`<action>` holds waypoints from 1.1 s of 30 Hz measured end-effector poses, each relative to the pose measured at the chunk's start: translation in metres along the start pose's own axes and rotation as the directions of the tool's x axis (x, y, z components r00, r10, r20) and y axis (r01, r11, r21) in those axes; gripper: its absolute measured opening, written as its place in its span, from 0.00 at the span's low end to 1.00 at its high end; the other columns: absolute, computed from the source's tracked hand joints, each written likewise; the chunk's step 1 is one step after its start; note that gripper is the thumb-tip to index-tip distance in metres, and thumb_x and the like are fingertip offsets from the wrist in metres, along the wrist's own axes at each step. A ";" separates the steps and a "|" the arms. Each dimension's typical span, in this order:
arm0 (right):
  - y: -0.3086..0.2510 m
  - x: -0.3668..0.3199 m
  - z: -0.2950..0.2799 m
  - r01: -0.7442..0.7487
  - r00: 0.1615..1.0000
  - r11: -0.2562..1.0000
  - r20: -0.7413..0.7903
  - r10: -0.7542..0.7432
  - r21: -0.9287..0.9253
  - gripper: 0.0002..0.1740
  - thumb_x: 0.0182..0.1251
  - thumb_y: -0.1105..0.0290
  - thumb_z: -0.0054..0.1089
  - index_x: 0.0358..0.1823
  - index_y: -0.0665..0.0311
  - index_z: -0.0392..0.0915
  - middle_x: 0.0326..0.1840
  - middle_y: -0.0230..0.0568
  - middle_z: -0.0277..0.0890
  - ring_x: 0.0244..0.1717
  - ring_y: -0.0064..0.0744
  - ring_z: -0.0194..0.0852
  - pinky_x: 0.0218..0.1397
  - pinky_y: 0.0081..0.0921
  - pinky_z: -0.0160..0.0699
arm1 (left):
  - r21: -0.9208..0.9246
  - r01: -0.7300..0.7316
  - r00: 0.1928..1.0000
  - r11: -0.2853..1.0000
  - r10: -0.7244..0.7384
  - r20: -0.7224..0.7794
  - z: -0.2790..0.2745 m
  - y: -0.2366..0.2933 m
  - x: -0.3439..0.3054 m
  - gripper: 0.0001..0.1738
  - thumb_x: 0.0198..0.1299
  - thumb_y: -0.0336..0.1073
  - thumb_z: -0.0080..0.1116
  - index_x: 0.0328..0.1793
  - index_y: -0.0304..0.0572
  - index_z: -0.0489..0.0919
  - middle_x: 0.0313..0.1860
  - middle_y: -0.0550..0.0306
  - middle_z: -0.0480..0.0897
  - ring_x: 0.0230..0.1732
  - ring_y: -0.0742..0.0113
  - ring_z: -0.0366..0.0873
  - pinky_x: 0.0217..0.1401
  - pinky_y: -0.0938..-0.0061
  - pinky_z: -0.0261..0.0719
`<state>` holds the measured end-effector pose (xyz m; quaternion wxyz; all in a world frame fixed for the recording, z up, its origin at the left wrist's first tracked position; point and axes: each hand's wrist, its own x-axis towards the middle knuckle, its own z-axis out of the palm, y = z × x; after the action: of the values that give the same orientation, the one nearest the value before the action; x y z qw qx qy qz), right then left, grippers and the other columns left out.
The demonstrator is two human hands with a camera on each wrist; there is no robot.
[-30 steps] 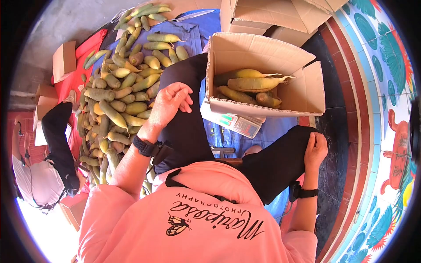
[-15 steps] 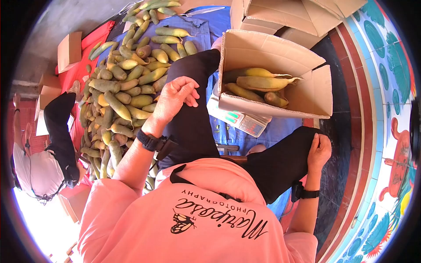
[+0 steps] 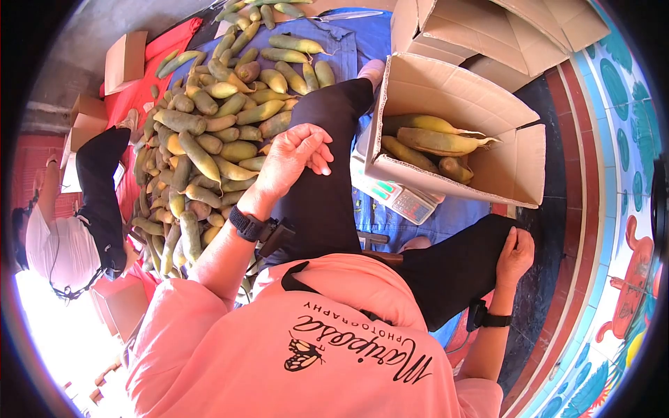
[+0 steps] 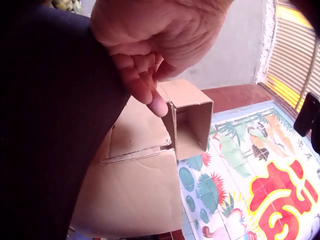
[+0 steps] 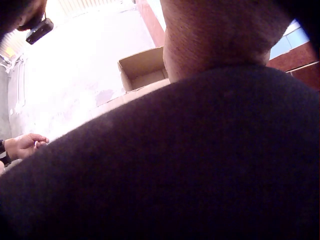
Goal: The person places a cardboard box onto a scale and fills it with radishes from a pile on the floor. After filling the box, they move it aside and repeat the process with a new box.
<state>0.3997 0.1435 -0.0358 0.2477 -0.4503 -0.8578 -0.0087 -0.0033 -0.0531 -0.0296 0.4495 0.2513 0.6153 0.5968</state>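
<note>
My left hand [image 3: 300, 157] is held over the left thigh with loosely bent fingers and nothing in it. In the left wrist view its fingers [image 4: 142, 87] hang beside the dark trouser leg [image 4: 45, 115], with cardboard boxes behind. On the right knee rests my right hand [image 3: 516, 254], also holding nothing; the leg hides its fingers in the right wrist view. In front, an open cardboard box [image 3: 453, 83] holds several long green-yellow radishes [image 3: 442, 141]. A digital scale [image 3: 411, 203] shows under the box. Left of the left hand lies a large heap of radishes [image 3: 202, 153].
More cardboard boxes [image 3: 481, 31] stand beyond the open one. A blue sheet [image 3: 373, 31] and a red sheet [image 3: 174, 45] cover the floor. Another person [image 3: 63, 251] sits at the far left near small boxes [image 3: 125, 61]. A painted tile wall [image 3: 631, 188] runs along the right.
The head view has swung, so the box, heap and legs appear farther right. Both hands keep their places on the legs, and the radishes in the box look the same.
</note>
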 end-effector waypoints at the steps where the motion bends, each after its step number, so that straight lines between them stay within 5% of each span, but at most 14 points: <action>1: -0.001 0.000 0.000 0.001 1.000 1.000 0.001 -0.001 0.001 0.06 0.62 0.73 0.56 0.28 0.66 0.73 0.27 0.47 0.72 0.30 0.49 0.71 0.34 0.38 0.70 | -0.009 -0.001 1.000 1.000 0.001 0.000 0.000 0.000 0.000 0.13 0.70 0.39 0.45 0.41 0.39 0.76 0.26 0.58 0.80 0.23 0.73 0.78 0.29 0.82 0.76; 6: -0.002 -0.001 -0.001 -0.014 1.000 1.000 -0.008 0.014 -0.004 0.07 0.63 0.72 0.56 0.28 0.66 0.73 0.27 0.48 0.72 0.29 0.49 0.71 0.34 0.38 0.70 | -0.057 -0.013 1.000 0.998 0.011 -0.023 -0.005 0.001 -0.003 0.13 0.69 0.40 0.45 0.41 0.39 0.76 0.27 0.58 0.80 0.23 0.74 0.78 0.28 0.82 0.75; 14: 0.007 -0.006 0.001 -0.037 0.999 0.999 0.022 0.037 -0.007 0.06 0.63 0.71 0.57 0.30 0.67 0.76 0.27 0.47 0.73 0.30 0.48 0.72 0.35 0.38 0.71 | -0.023 -0.033 0.892 0.999 0.019 -0.451 -0.089 -0.026 -0.012 0.12 0.68 0.38 0.47 0.41 0.39 0.78 0.28 0.59 0.80 0.26 0.73 0.77 0.31 0.79 0.73; 21: 0.005 -0.003 0.002 -0.029 0.999 0.999 0.037 0.030 -0.033 0.06 0.64 0.72 0.56 0.31 0.68 0.75 0.28 0.48 0.73 0.30 0.47 0.72 0.34 0.38 0.70 | 0.051 0.274 0.708 0.960 -0.166 -0.686 -0.185 -0.115 -0.046 0.14 0.62 0.40 0.51 0.44 0.38 0.78 0.32 0.58 0.81 0.29 0.71 0.78 0.32 0.78 0.74; 24: 0.002 -0.001 0.002 -0.017 0.999 0.999 0.046 0.019 -0.046 0.07 0.64 0.72 0.55 0.31 0.68 0.75 0.28 0.48 0.72 0.29 0.48 0.72 0.33 0.38 0.70 | 0.116 0.465 0.692 0.878 -0.278 -0.666 -0.201 -0.159 -0.065 0.13 0.60 0.39 0.52 0.44 0.38 0.78 0.31 0.58 0.81 0.28 0.70 0.78 0.31 0.76 0.74; 28: 0.002 -0.001 0.002 0.003 0.998 0.998 0.055 0.000 -0.060 0.07 0.65 0.72 0.55 0.30 0.68 0.74 0.27 0.48 0.72 0.29 0.48 0.72 0.33 0.38 0.70 | 0.131 0.513 0.683 0.848 -0.311 -0.661 -0.209 -0.210 -0.084 0.13 0.59 0.39 0.53 0.45 0.40 0.77 0.31 0.59 0.80 0.30 0.70 0.77 0.31 0.75 0.75; 30: 0.001 0.000 0.002 -0.012 0.997 0.997 0.069 0.018 -0.079 0.07 0.65 0.72 0.54 0.30 0.68 0.74 0.27 0.49 0.72 0.30 0.49 0.72 0.33 0.39 0.70 | -0.045 0.652 0.552 0.757 -0.513 -0.657 -0.205 -0.216 -0.088 0.17 0.61 0.42 0.49 0.53 0.46 0.73 0.42 0.61 0.77 0.41 0.68 0.75 0.43 0.68 0.72; 33: 0.001 0.000 0.002 -0.003 0.997 0.996 0.072 0.010 -0.095 0.07 0.66 0.72 0.53 0.31 0.68 0.74 0.28 0.49 0.72 0.30 0.49 0.71 0.33 0.40 0.70 | -0.158 0.628 0.516 0.762 -0.559 -0.649 -0.211 -0.227 -0.089 0.18 0.61 0.43 0.50 0.56 0.48 0.72 0.44 0.61 0.76 0.44 0.65 0.74 0.47 0.64 0.72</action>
<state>0.3998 0.1444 -0.0381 0.1950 -0.4641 -0.8635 -0.0321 -0.0900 -0.2720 -0.2494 0.3643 -0.1812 0.8088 0.4246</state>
